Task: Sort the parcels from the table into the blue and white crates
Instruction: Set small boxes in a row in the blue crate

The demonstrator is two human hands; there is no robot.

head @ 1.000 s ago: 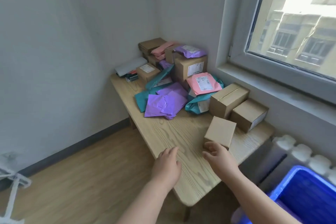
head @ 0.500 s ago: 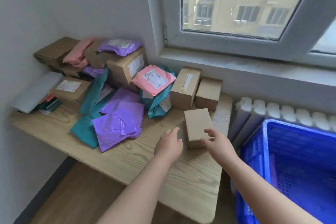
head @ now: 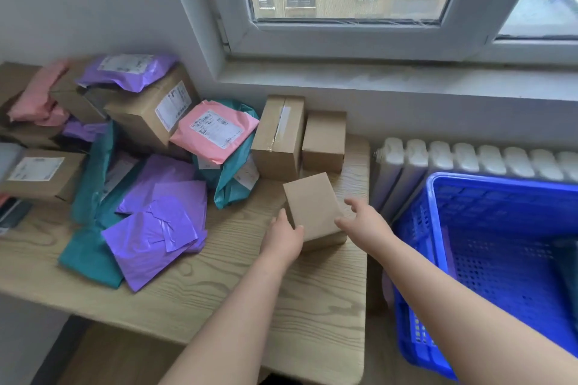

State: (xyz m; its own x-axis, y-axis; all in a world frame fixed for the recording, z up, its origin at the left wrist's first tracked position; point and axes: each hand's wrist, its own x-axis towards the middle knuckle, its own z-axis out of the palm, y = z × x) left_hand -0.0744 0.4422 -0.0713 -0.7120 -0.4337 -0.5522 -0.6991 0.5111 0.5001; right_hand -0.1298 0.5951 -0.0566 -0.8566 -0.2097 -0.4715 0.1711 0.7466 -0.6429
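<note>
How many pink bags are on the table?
2. A labelled pink bag lies on the teal bag in the middle; a crumpled pink bag sits at the pile's far left. Others may be buried underneath.

Both forearms reach forward; left hand (head: pixel 283 241) palm-down, fingers straight; right hand (head: pixel 362 222) (just beside it) fingers splayed.
</note>
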